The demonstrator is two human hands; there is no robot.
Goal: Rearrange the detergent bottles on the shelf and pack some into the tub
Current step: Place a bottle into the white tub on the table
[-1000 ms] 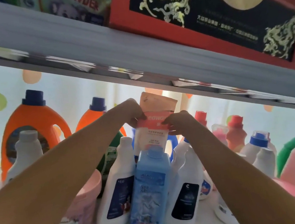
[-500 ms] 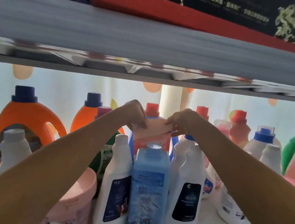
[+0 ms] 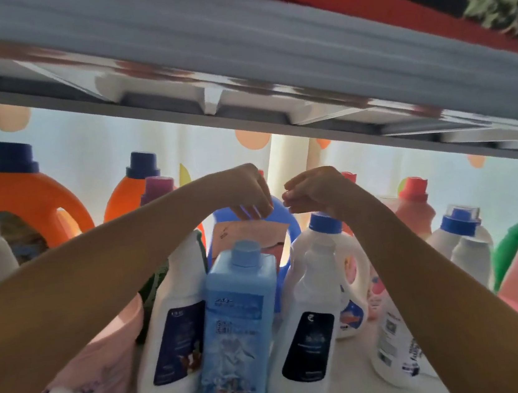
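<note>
I look under the upper shelf board (image 3: 297, 44) at a crowded shelf of detergent bottles. My landmark is the light blue square bottle (image 3: 239, 323), which stands at the front in the middle. Just behind it sits a pink pouch (image 3: 251, 235), in front of a blue jug (image 3: 282, 223). The left hand (image 3: 244, 195) hangs over the pouch; its fingertips (image 3: 253, 213) point down to the top edge of the pouch, but I cannot tell if this grip pinches it or only touches it. The right hand (image 3: 312, 191) is above and to the right of the blue bottle, fingers curled, and it holds nothing. White bottles (image 3: 170, 337) stand close on both sides of the landmark. The pink tub (image 3: 115, 341) is left of it, partly hidden by my left arm.
</note>
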